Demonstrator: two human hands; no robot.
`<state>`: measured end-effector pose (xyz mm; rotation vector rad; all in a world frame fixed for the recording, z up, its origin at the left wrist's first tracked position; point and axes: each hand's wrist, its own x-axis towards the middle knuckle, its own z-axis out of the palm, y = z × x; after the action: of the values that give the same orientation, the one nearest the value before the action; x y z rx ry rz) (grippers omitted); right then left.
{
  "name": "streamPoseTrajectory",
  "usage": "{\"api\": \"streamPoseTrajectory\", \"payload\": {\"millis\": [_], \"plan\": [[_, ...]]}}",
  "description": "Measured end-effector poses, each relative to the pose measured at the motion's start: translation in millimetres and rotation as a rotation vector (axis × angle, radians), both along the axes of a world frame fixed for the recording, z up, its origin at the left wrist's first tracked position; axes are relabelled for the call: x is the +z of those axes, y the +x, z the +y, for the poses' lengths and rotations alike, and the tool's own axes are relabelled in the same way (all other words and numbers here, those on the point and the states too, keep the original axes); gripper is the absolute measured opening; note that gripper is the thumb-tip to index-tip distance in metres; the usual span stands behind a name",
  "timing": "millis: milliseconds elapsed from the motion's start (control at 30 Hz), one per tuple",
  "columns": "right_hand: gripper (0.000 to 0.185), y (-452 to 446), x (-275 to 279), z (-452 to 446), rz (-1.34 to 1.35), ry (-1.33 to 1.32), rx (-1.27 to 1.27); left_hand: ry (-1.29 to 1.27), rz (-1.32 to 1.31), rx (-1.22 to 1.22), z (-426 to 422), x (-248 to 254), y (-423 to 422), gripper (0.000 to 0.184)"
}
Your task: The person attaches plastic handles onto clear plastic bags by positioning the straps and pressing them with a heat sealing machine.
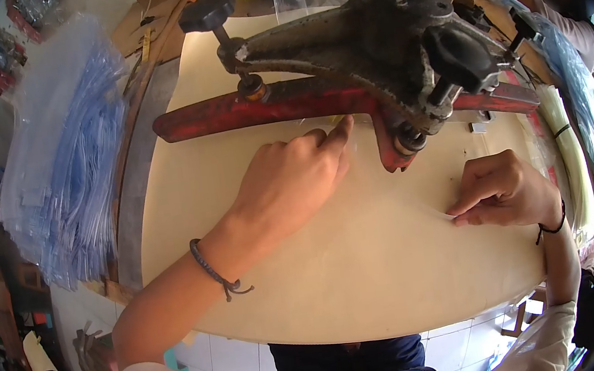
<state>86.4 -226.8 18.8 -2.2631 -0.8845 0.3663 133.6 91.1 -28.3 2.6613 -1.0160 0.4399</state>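
My left hand (pixel 299 174) is over the cream work surface (pixel 323 279), its index finger stretched to the lower edge of a red metal bar (pixel 265 108). The other fingers are partly curled, and I see nothing gripped in them. A small yellowish spot shows beside that fingertip. To the right, my right hand (pixel 507 191) is closed in a pinch on the edge of a thin, see-through plastic sheet (pixel 434 211). Most of the sheet's outline is too faint to make out. The red bar hangs from a dark metal press arm (pixel 324 41) with black knobs.
A stack of clear bluish plastic bags (pixel 69 169) lies at the left. More plastic sheeting (pixel 584 106) and a pale bundle tied with a band (pixel 566 152) are at the right. A small metal piece (pixel 479 127) sits near the bar. Another person's sleeve (pixel 567 26) shows at the upper right.
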Motion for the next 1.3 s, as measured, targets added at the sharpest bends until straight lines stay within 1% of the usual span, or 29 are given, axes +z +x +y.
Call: {"api": "streamPoseTrajectory", "payload": {"millis": [100,200,333,500,567,667,700,767,933,1033,1067,1167,1300], "plan": [[0.023,-1.9,7.4,1.4,-0.139,-0.070,-0.036,0.035,0.023,0.003,0.8,1.3,0.5,0.045],[0.022,-2.7,5.0,-1.3,-0.554,-0.199,-0.174,0.071,0.082,0.020,1.0,7.4,-1.0,0.048],[0.018,-0.3,-0.3,2.9,-0.726,-0.106,-0.394,0.080,0.144,0.023,1.1,11.4,-3.3,0.053],[0.016,2.9,-11.3,-1.1,-0.656,-0.131,-0.361,0.084,0.156,0.029,0.8,13.5,-2.4,0.055],[0.015,3.2,-11.8,-0.3,-0.679,-0.166,-0.355,0.087,0.159,0.034,0.6,13.5,-2.5,0.056],[0.014,5.3,-12.0,-0.7,-0.669,-0.215,-0.349,0.083,0.164,0.026,0.8,15.2,-3.4,0.055],[0.014,6.0,-11.7,-1.9,-0.660,-0.233,-0.351,0.067,0.126,0.011,1.1,13.3,-2.5,0.052],[0.014,7.4,-12.4,-2.7,-0.664,-0.222,-0.332,0.031,0.050,-0.021,2.2,8.3,-0.7,0.046],[0.015,8.0,-10.2,-4.0,-0.664,-0.189,-0.279,0.093,0.038,-0.015,3.4,8.5,0.6,0.048],[0.015,9.0,-11.2,-2.2,-0.613,-0.154,-0.300,0.099,0.029,-0.015,2.7,8.6,0.6,0.048],[0.016,9.4,-12.5,-3.1,-0.637,-0.166,-0.301,0.098,0.028,-0.013,2.8,8.5,0.4,0.048],[0.019,10.5,-16.3,-7.0,-0.690,-0.183,-0.307,0.067,0.142,0.015,1.9,14.0,-2.3,0.052],[0.025,10.1,-19.3,-4.8,-0.735,-0.139,-0.289,0.109,0.160,0.028,2.4,14.4,-2.4,0.054]]}}
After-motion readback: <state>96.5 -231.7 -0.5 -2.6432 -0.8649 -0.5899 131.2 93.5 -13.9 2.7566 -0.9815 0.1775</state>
